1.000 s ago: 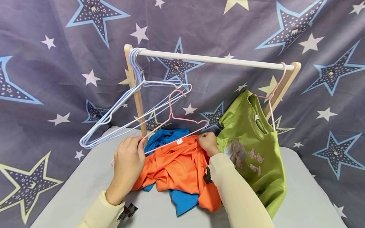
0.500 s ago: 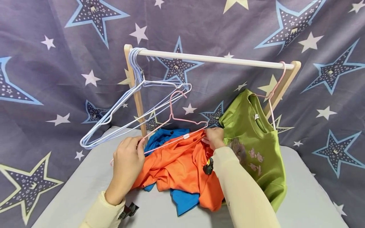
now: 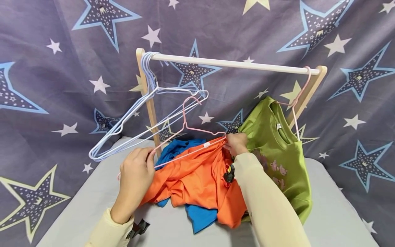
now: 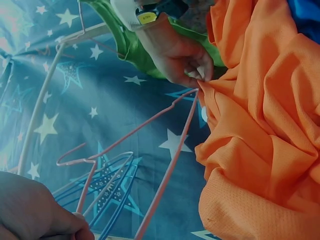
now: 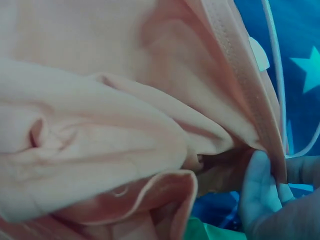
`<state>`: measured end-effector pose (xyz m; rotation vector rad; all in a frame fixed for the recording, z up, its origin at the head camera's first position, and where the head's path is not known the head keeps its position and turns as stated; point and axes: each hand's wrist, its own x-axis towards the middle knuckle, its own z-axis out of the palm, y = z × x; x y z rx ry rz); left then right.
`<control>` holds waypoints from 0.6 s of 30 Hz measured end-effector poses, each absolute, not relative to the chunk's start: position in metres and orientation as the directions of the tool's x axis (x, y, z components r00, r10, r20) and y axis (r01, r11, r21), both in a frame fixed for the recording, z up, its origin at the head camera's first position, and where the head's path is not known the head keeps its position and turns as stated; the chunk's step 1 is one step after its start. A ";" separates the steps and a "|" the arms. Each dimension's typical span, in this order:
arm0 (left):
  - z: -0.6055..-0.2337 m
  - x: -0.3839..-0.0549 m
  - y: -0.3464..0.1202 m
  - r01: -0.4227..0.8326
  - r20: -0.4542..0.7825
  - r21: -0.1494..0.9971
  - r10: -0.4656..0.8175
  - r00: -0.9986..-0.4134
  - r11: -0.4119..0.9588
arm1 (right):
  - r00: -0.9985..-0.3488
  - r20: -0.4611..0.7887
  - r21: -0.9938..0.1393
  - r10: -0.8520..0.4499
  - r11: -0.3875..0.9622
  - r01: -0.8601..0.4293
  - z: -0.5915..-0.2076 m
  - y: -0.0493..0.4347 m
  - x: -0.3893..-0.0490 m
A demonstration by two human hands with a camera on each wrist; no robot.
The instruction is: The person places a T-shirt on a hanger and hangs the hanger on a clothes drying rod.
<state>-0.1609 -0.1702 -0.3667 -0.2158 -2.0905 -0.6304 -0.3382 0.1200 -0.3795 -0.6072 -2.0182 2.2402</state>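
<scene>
My left hand (image 3: 135,176) grips the left shoulder of a pink clothes hanger (image 3: 199,129), whose hook points up. With thumb and fingers, my right hand (image 3: 237,143) pinches the neckline edge of an orange shirt (image 3: 197,181) right at the hanger's right end. In the right wrist view the pinching thumb (image 5: 257,175) shows against the stitched collar band (image 5: 240,75). A white label (image 3: 206,144) sits at the neckline beside the hanger's lower bar. The shirt hangs in loose folds over a blue garment (image 3: 200,218), which it mostly hides.
A rack with a white rail (image 3: 231,63) stands behind. Several light-blue and white hangers (image 3: 123,118) hang at its left end. A green shirt (image 3: 277,154) hangs from a pink hanger at the right, close to my right forearm. All stands on a grey surface (image 3: 77,206).
My right hand has moved right and slightly up, pulling the orange neckline and its label along the hanger to its right end. The left hand keeps its grip almost in place.
</scene>
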 end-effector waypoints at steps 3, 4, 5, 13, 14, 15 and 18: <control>-0.367 -0.161 -0.169 0.384 0.814 0.355 -0.080 -0.575 0.853 | -0.918 -0.225 -0.974 0.327 -0.110 0.199 -0.378 0.122 -0.338; -0.367 -0.161 -0.169 0.385 0.813 0.355 -0.079 -0.576 0.852 | -0.918 -0.215 -0.976 0.334 -0.097 0.194 -0.378 0.122 -0.339; -0.367 -0.161 -0.169 0.386 0.814 0.354 -0.077 -0.576 0.852 | -0.917 -0.204 -0.979 0.341 -0.077 0.189 -0.378 0.122 -0.339; -0.370 -0.163 -0.166 0.399 0.817 0.351 -0.068 -0.573 0.847 | -0.944 -0.073 -0.992 0.321 0.076 0.103 -0.372 0.119 -0.342; -0.370 -0.163 -0.165 0.399 0.816 0.351 -0.068 -0.574 0.847 | -0.950 -0.052 -0.992 0.307 0.097 0.086 -0.371 0.117 -0.341; -0.371 -0.163 -0.165 0.399 0.816 0.351 -0.068 -0.575 0.847 | -0.955 -0.030 -0.990 0.295 0.123 0.069 -0.369 0.115 -0.341; -0.373 -0.163 -0.164 0.401 0.817 0.348 -0.065 -0.573 0.847 | -0.967 0.036 -0.977 0.253 0.213 0.019 -0.366 0.108 -0.338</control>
